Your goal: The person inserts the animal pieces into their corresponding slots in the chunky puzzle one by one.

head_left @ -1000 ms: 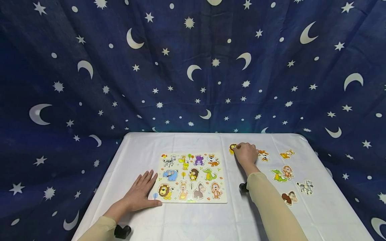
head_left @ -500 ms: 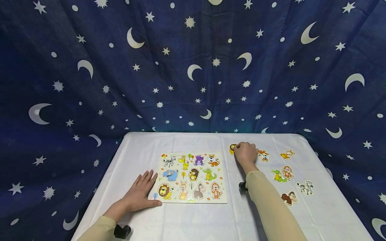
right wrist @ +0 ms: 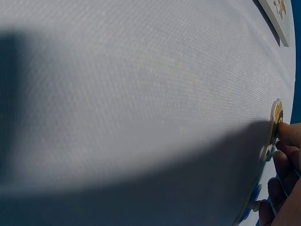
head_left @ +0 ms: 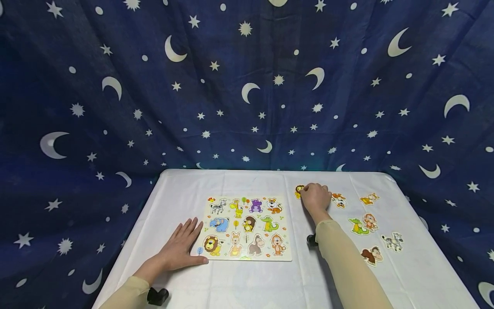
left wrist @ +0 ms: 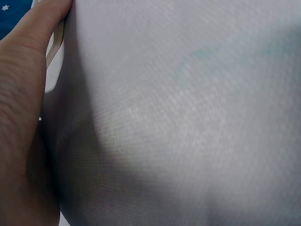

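Observation:
My right hand (head_left: 316, 198) is at the far right of the puzzle board and pinches a yellow-and-brown animal puzzle piece (head_left: 299, 192), which looks like a lion and is partly covered by the fingers. In the right wrist view, thumb and fingers meet at the face of that piece (right wrist: 276, 115). Below them lies a blue piece (right wrist: 251, 203) with a small knob. My left hand (head_left: 181, 246) rests with spread fingers at the left edge of the puzzle board (head_left: 287, 255), thumb by its near corner. Animal pictures cover the board.
A tiger piece (head_left: 339, 200) lies just right of my right hand. Farther right are kangaroo (head_left: 369, 198), crocodile (head_left: 359, 226), monkey (head_left: 370, 221), zebra (head_left: 393, 242) and gorilla (head_left: 372, 255) pieces. The white-covered table (head_left: 247, 285) ends at a starry blue curtain (head_left: 216, 107).

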{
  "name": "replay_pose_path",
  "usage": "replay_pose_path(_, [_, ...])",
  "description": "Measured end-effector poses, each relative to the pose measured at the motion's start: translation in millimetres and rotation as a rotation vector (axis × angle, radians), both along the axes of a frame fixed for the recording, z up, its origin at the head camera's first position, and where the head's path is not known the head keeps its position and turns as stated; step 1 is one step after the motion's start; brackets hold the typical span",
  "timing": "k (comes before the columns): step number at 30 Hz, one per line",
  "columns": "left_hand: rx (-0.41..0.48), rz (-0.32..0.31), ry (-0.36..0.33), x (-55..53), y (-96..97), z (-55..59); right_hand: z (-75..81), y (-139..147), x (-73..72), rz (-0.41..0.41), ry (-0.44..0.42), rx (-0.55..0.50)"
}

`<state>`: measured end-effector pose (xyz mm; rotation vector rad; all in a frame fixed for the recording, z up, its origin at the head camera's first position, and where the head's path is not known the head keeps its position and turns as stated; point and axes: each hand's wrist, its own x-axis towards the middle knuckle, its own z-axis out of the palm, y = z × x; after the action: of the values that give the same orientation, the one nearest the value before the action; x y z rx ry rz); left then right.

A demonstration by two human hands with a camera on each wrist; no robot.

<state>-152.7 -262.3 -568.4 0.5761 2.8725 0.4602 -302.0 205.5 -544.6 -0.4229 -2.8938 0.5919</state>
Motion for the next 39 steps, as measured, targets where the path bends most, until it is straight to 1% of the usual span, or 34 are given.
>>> replay_pose_path(8, [-0.006,-0.001,-0.004,0.1,2.8,-1.0,-1.7,2.3,3.1,-0.005,0.012,0.014])
replay_pose_path(16, [0.005,-0.001,-0.008,0.7,3.4,0.1,-0.3,4.8,4.1,0.04,0.092,0.017])
replay_pose_path(24, [-0.011,0.0,-0.005,0.1,1.6,-0.5,8.2,1.0,3.9,0.156,0.198,0.037])
replay_pose_path(33, [0.002,-0.006,0.007,-0.2,-0.1,0.2,21.1,-21.7,11.4,0.298,0.22,0.008])
replay_pose_path(39, [0.013,-0.007,0.006,-0.3,-0.2,-0.6,27.5,-39.3,21.1,0.353,0.23,0.001])
